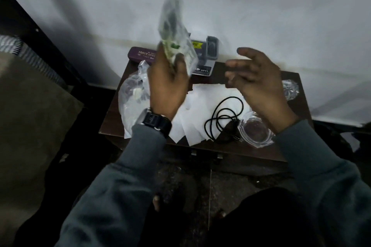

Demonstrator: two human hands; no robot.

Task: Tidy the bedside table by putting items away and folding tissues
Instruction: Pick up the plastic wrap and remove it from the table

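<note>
My left hand [167, 80] is raised above the dark wooden bedside table [259, 150] and grips a clear plastic packet [172, 26] with green print, blurred and standing upright. To its right my right hand [255, 82] hovers over the table with fingers spread and loosely bent, holding nothing. Several white tissues [192, 118] lie spread flat across the middle of the table. A coiled black cable [222, 118] with its plug lies on the tissues.
A purple spectacle case [140, 55] and a small boxed item [208, 54] stand along the back by the wall. A clear plastic bag [130, 96] lies at the left, a glass ashtray [257, 128] front right, crumpled clear plastic [290, 88] far right. A bed [30, 106] stands on the left.
</note>
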